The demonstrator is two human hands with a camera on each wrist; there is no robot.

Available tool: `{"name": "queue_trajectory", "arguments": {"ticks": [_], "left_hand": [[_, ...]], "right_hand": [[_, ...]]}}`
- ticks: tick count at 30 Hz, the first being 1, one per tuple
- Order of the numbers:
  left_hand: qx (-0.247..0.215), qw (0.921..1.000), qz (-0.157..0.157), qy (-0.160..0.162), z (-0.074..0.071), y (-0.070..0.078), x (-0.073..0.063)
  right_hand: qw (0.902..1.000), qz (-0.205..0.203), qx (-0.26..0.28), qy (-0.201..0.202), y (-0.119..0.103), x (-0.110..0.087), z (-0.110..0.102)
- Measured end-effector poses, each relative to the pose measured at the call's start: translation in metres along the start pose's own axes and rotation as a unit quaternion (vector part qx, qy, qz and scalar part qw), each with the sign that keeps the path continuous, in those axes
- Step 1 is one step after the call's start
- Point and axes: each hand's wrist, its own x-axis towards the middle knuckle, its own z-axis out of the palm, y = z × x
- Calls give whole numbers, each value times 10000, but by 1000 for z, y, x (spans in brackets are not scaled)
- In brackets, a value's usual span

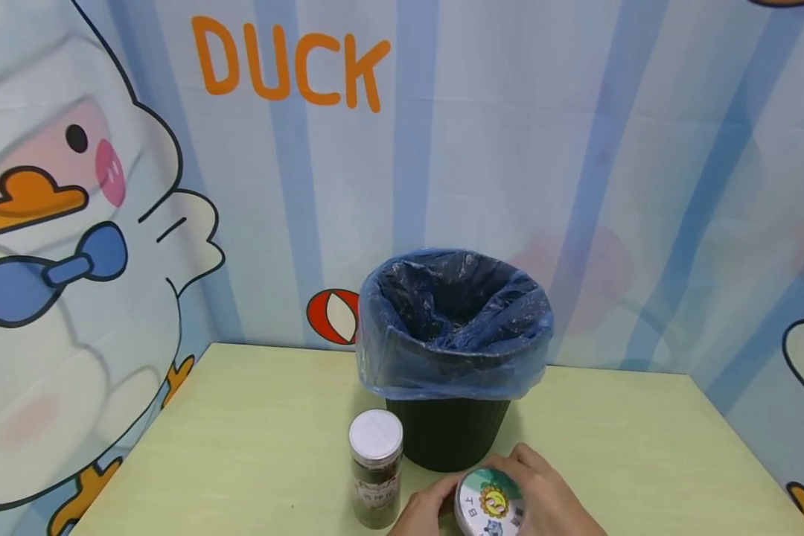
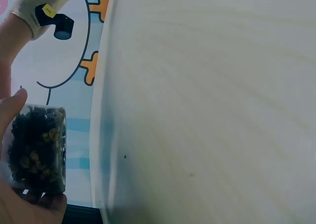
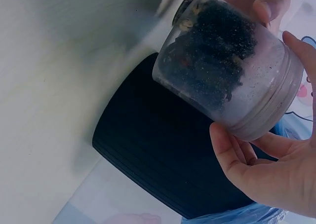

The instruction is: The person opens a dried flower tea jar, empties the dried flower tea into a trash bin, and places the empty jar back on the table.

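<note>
Both hands hold a squat clear jar [image 3: 212,56] in front of the bin, at the bottom of the head view. Dark dried bits and some yellowish pieces show through its wall. Its round lid [image 1: 489,502] carries a green and white print with a sunflower face. My right hand [image 1: 549,495] curls round the lid end, fingers and thumb on opposite sides in the right wrist view. The left hand [image 1: 420,514] grips the jar's body from the other side, fingertips [image 2: 54,206] under it in the left wrist view.
A taller jar [image 1: 377,473] with a silver lid and brownish contents stands left of the hands. Behind them is a black bin [image 1: 452,432] lined with a blue plastic bag [image 1: 455,372]. The pale yellow table [image 1: 254,447] ends at a duck-printed curtain [image 1: 496,134].
</note>
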Motion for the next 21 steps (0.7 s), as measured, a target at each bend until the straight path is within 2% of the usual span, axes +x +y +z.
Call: {"name": "queue_trajectory", "arguments": {"ticks": [1, 2, 3, 6, 8, 9, 13, 15, 17, 21], "left_hand": [[17, 10000, -1, 43, 1, -2, 0], [32, 9999, -55, 91, 2, 5, -1], [46, 9998, -126, 139, 3, 4, -1], [121, 9996, -159, 209, 5, -10, 2], [170, 9994, -208, 234, 5, -4, 1], [216, 9993, -199, 233, 6, -11, 3], [361, 9988, -226, 237, 6, -17, 4], [451, 9986, -132, 243, 6, -23, 4], [529, 9983, 104, 232, 5, -24, 4], [621, 9973, 339, 212, 1, -21, 1]], "right_hand": [[9999, 96, 28, -43, -1, 0, 0], [9999, 125, 36, -51, -2, 0, 0], [9998, 171, 55, -61, -2, 0, 0], [9999, 133, 25, 29, -3, -1, 3], [9999, 18, -10, 144, -2, -2, 4], [9998, -30, -34, 204, -2, -2, 5], [9995, -89, -114, 282, -4, -3, 5], [9997, 25, -120, 187, -5, -2, 3], [9997, 205, -111, 26, -8, -1, 1], [9982, 524, -48, -284, -12, 1, -4]]}}
